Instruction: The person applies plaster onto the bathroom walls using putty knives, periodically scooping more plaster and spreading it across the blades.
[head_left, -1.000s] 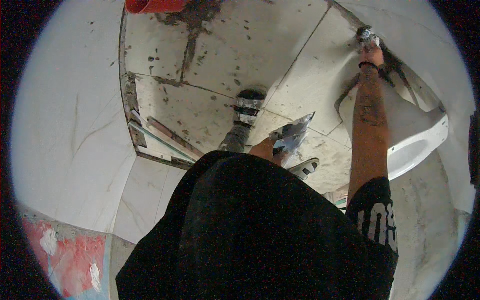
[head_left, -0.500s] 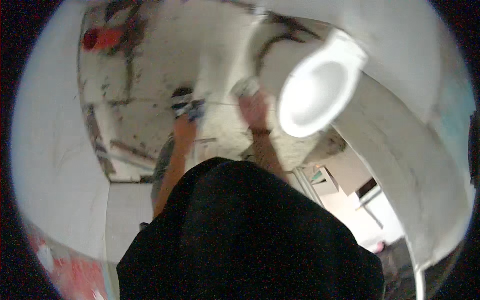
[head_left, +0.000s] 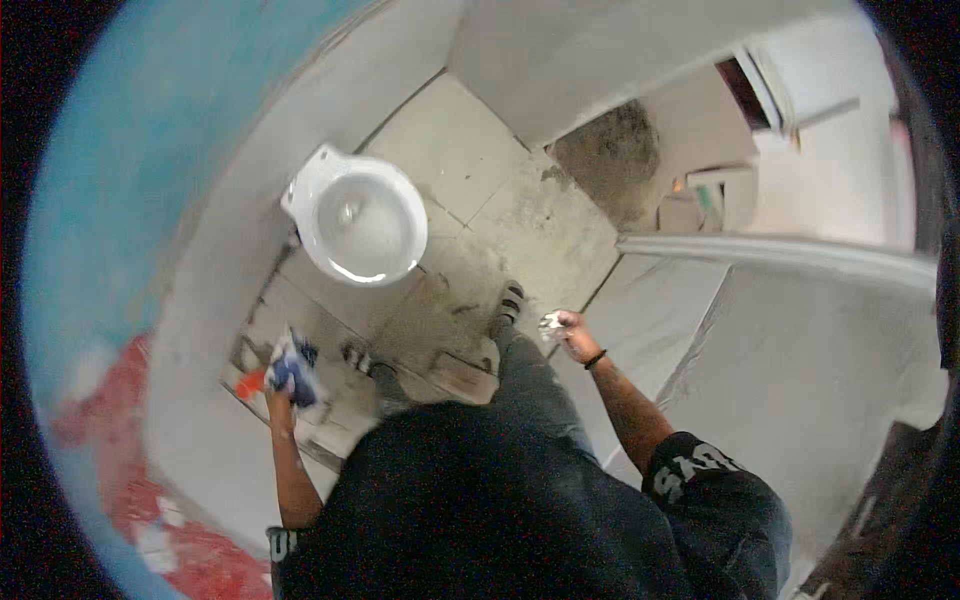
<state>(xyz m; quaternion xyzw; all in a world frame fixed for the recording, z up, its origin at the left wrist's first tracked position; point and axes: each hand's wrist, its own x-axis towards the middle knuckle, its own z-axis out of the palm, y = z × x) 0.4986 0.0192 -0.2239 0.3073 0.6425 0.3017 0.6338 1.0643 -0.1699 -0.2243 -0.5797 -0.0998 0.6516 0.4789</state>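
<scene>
Well apart: right hand, white bowl's rim.

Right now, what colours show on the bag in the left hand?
The bag is blue and whitish, slightly blurred; head view.

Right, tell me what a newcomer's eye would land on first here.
First comes the glossy white ceramic bowl, upper left of centre, bright beside dull pale floor tiles. Next is the blue-and-red painted wall along the left edge. Lower down, the left hand holds a crumpled blue-and-white plastic bag; the right hand, right of centre, holds a small whitish lump.
</scene>
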